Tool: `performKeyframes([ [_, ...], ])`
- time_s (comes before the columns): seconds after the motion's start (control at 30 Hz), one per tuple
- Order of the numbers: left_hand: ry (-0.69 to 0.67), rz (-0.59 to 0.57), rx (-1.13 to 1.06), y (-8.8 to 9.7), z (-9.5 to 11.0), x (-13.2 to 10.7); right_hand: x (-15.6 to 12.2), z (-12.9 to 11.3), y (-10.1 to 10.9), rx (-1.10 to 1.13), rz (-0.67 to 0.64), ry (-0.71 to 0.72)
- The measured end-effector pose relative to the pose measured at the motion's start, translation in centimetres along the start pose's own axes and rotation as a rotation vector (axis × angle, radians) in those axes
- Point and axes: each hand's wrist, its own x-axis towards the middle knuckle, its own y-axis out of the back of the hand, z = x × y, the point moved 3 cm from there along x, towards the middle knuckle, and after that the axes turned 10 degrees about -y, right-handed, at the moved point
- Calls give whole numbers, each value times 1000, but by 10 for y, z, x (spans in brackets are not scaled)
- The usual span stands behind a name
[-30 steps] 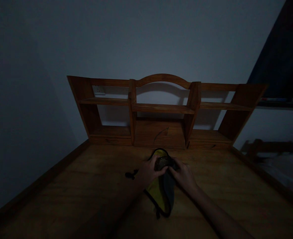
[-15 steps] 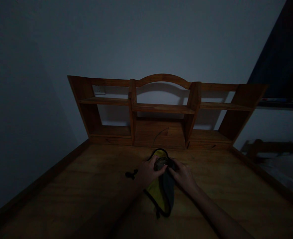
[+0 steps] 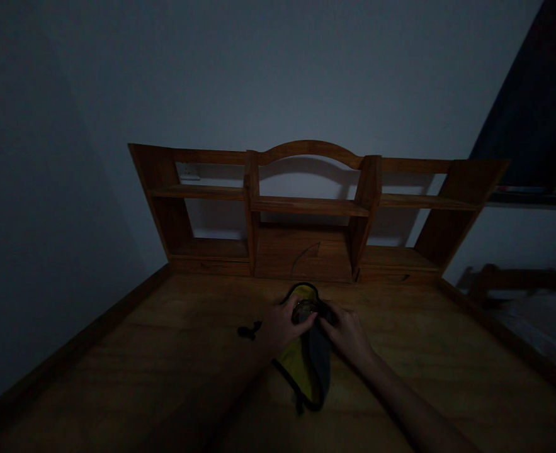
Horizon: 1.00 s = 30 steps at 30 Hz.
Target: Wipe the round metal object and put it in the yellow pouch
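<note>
A yellow and grey cloth piece (image 3: 295, 363) with black edging lies on the wooden desk, its far end bunched between my hands. My left hand (image 3: 280, 324) is closed, thumb and fingers around a small dark, slightly shiny item (image 3: 304, 307) over the cloth; its kind is too dim to make out. From the other side, my right hand (image 3: 349, 332) pinches the dark, folded right edge of the cloth close to that item. Left of my left hand, a short black strap end (image 3: 247, 332) sticks out on the desk.
A wooden shelf unit (image 3: 310, 205) with drawers stands along the desk's back edge, against the wall. Raised wooden rims (image 3: 93, 333) border the desk (image 3: 174, 352) at both sides. Beyond the right rim lies pale bedding (image 3: 542, 324). The room is dim.
Both hands stay in nearly the same place with the same hold. The dark item and the cloth around it have shifted very slightly between the fingers.
</note>
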Motion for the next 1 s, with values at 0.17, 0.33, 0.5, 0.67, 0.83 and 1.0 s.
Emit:
performKeyframes([
  [0.17, -9, 17, -4, 0, 0, 0, 0, 1, 0, -13, -5, -18],
  [0.33, -4, 23, -27, 1, -1, 0, 0, -1, 1, 9, 4, 5],
  [0.5, 1, 11, -34, 1, 0, 0, 0, 0, 0, 12, -14, -19],
  [0.67, 5, 9, -36, 1, -1, 0, 0, 0, -2, -10, -28, -22],
  [0.83, 14, -5, -13, 1, -1, 2, -1, -4, 0, 1, -52, -5],
  [1.0, 26, -3, -30, -1, -3, 1, -3, -11, -2, 75, -140, 34],
])
